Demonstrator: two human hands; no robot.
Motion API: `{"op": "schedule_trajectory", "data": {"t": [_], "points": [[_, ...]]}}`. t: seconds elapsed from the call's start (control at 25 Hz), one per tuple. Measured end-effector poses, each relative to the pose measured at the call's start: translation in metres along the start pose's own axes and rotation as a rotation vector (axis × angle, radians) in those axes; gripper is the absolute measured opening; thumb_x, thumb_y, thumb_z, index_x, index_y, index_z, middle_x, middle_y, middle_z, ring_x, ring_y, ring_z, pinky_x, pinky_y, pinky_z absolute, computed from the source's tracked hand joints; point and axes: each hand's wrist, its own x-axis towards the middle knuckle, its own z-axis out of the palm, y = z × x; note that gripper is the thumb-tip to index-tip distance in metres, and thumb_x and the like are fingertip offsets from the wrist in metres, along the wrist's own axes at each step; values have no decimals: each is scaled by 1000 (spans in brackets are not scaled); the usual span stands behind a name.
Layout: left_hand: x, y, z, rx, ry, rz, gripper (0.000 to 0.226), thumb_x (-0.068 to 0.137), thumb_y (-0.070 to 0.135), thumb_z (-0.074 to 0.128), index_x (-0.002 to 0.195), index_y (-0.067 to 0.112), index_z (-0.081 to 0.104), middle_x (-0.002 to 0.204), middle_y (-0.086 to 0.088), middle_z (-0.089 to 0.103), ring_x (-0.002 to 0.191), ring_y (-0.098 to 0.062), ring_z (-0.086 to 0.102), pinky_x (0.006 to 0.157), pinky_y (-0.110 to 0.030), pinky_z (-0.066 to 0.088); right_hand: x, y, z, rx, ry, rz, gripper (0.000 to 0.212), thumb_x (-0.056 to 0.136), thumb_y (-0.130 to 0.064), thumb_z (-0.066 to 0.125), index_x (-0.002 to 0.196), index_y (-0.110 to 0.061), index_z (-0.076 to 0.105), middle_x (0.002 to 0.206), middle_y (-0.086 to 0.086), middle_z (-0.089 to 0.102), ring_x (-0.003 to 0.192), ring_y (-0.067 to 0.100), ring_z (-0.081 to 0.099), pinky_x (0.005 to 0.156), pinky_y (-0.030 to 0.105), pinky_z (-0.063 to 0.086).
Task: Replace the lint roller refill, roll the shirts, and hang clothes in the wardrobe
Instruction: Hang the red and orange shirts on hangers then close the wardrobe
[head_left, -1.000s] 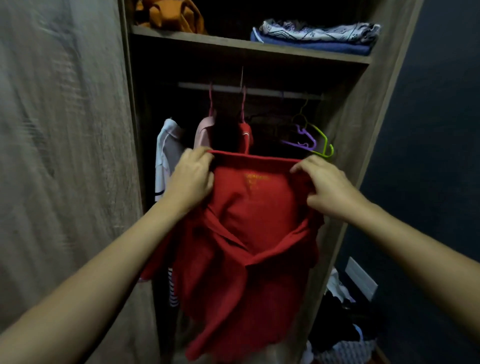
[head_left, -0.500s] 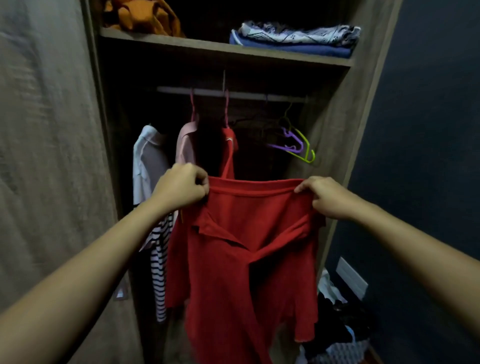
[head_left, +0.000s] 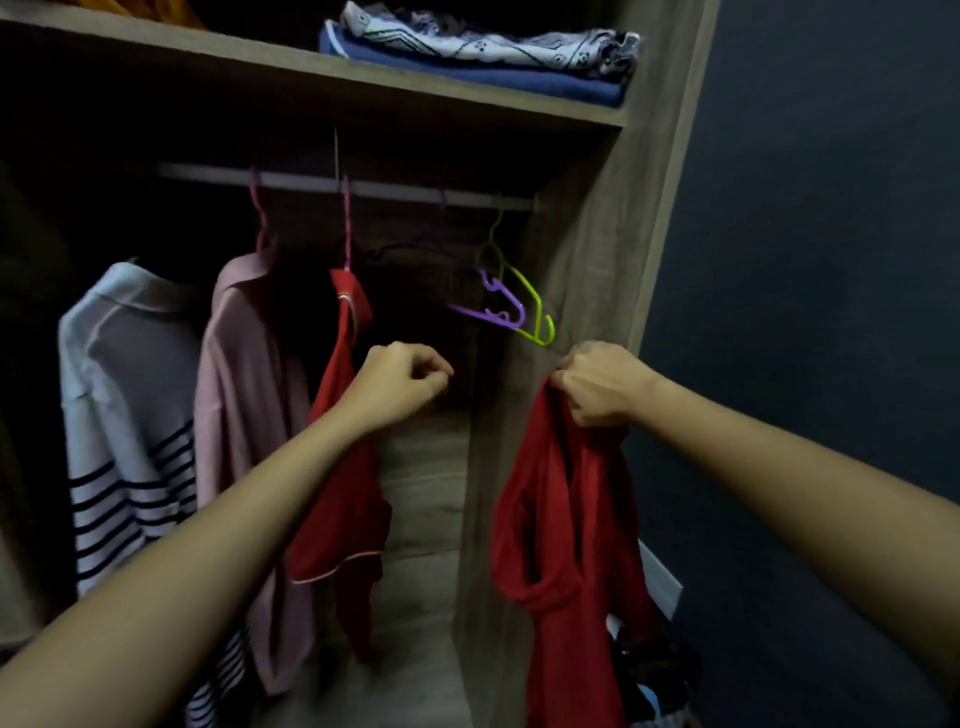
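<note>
My right hand (head_left: 597, 382) grips a bunched red shirt (head_left: 561, 545) that dangles in front of the wardrobe's right side panel. My left hand (head_left: 400, 384) hovers inside the wardrobe with its fingers curled and nothing in them. Just above, an empty purple hanger (head_left: 493, 306) and a lime-green hanger (head_left: 535, 312) hang at the right end of the rail (head_left: 395, 192). On the rail further left hang a red garment (head_left: 343, 467), a pink shirt (head_left: 244, 415) and a white shirt with dark stripes (head_left: 124, 415).
A shelf (head_left: 467, 98) above the rail carries folded blue and patterned clothes (head_left: 483, 57). A dark blue wall (head_left: 810, 260) stands to the right. A pile of clothes in a basket (head_left: 654, 680) sits on the floor at lower right.
My left hand let go of the red shirt, which now hangs bunched from my right hand alone, further right. The view has shifted closer to the rail.
</note>
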Motion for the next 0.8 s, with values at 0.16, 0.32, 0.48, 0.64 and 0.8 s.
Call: {"op": "schedule_trajectory", "data": {"t": [0.16, 0.32, 0.48, 0.64, 0.8], "points": [[71, 4, 32, -160, 141, -182, 15, 82, 20, 57, 86, 16, 71, 75, -6, 73, 60, -5, 66, 72, -24, 55, 19, 21, 19, -43, 11, -16, 32, 74, -32, 46, 86, -10, 67, 94, 11, 70, 91, 32, 64, 75, 35, 51], [149, 0, 56, -254, 240, -405, 42, 86, 44, 52, 102, 8, 67, 103, -16, 70, 98, -30, 65, 91, -35, 50, 25, 22, 35, -52, 86, -34, 33, 76, -32, 43, 84, -11, 68, 90, 10, 70, 86, 31, 66, 65, 33, 49], [194, 0, 82, -548, 312, -525, 74, 84, 46, 60, 134, -3, 36, 132, -17, 52, 119, -31, 52, 101, -34, 43, 26, 21, 40, -62, 116, -40, 33, 75, -32, 44, 82, -10, 68, 88, 10, 71, 84, 32, 67, 61, 31, 47], [221, -2, 97, -726, 410, -441, 51, 74, 19, 74, 114, 2, 47, 114, -17, 62, 101, -29, 63, 86, -40, 54, 27, 21, 39, -56, 112, -32, 32, 77, -31, 46, 84, -9, 68, 90, 10, 71, 86, 33, 66, 58, 31, 41], [233, -4, 85, -818, 383, -422, 32, 71, 10, 75, 87, 13, 47, 98, -15, 62, 94, -33, 65, 79, -53, 55, 27, 21, 38, -49, 109, -27, 32, 77, -30, 46, 85, -9, 68, 91, 11, 70, 87, 33, 66, 60, 32, 45]]}}
